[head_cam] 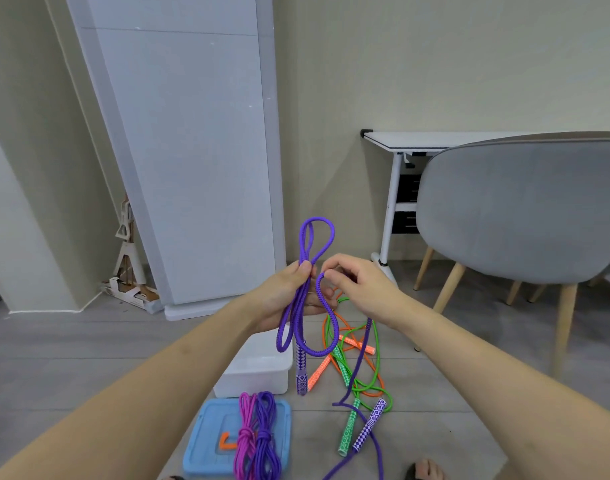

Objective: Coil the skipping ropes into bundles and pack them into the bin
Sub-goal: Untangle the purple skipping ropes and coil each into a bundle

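My left hand [289, 292] grips several folds of a purple skipping rope [302, 306], with loops standing above the fist and hanging below it. One patterned purple handle [302, 372] dangles under the loops. My right hand [359, 289] pinches the same rope just right of the left hand, bending a small loop. The rope's tail runs down to the floor, where its other handle [369, 426] lies. A white bin [258, 365] stands on the floor below my left hand. Orange rope [352, 344] and green rope [366, 375] lie tangled beside it.
A blue lid [206, 441] lies in front of the bin, with a coiled pink bundle [246, 441] and a coiled purple bundle [267, 441] on it. A grey chair [521, 209] and a white desk [411, 140] stand at the right. A white cabinet [192, 150] stands behind.
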`<control>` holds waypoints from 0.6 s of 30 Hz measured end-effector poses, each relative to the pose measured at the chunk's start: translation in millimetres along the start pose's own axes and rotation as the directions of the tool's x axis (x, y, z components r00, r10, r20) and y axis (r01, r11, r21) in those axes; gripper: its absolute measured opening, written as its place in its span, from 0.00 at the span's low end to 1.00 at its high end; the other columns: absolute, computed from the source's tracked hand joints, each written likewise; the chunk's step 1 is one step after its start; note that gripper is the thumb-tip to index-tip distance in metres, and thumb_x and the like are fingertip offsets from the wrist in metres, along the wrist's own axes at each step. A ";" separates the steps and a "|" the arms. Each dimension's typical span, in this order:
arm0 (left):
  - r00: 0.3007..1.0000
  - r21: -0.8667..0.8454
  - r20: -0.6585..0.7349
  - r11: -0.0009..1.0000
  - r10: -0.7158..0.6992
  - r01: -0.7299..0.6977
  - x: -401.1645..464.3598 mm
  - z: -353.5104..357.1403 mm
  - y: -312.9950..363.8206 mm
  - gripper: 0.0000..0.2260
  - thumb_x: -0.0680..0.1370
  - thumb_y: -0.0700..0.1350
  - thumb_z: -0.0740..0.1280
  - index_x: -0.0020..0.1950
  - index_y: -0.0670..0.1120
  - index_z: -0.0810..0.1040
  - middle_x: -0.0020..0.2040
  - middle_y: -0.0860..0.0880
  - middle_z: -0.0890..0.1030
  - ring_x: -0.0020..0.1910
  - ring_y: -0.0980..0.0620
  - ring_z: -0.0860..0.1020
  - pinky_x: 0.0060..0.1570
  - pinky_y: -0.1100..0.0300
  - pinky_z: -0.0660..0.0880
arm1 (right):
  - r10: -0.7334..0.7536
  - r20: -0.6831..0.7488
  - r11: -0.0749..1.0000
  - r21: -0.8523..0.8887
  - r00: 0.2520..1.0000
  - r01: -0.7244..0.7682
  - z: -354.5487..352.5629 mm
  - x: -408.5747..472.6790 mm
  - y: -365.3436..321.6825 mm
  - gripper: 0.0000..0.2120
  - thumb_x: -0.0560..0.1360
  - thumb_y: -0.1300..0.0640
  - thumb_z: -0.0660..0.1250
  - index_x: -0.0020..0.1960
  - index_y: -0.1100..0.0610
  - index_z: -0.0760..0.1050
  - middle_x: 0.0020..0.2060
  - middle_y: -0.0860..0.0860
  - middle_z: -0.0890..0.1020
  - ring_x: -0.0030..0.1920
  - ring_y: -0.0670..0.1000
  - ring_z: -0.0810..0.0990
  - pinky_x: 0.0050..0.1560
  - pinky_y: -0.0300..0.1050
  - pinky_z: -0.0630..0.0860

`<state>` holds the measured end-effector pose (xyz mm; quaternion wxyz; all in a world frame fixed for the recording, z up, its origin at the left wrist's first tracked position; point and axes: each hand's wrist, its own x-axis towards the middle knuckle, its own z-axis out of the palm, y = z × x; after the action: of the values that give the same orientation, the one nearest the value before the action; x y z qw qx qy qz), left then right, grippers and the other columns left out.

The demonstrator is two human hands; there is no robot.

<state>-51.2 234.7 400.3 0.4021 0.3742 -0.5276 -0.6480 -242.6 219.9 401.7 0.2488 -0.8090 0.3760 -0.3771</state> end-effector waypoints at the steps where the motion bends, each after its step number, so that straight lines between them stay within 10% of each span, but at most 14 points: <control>1: 1.000 0.004 0.006 1.000 -0.003 0.003 0.1 1.1 -1.0 0.17 0.86 0.52 0.53 0.63 0.39 0.71 0.47 0.39 0.82 0.52 0.37 0.83 0.53 0.47 0.80 | -0.003 -0.006 1.000 -0.014 1.000 0.003 0.6 0.6 0.8 0.07 0.82 0.53 0.63 0.47 0.47 0.77 0.37 0.49 0.81 0.42 0.54 0.79 0.51 0.58 0.78; 18: 0.998 -0.065 -0.012 0.996 0.065 -0.066 3.2 13.0 -4.7 0.13 0.87 0.51 0.53 0.61 0.43 0.70 0.36 0.45 0.72 0.33 0.47 0.74 0.54 0.46 0.79 | 0.012 -0.057 0.972 -0.235 0.998 -0.025 4.3 0.0 14.6 0.10 0.77 0.37 0.58 0.51 0.38 0.75 0.41 0.41 0.82 0.43 0.47 0.80 0.47 0.58 0.79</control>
<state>-64.9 237.3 397.6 0.4378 0.3465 -0.5160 -0.6496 -245.4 211.8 389.1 0.1441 -0.8184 0.4325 -0.3498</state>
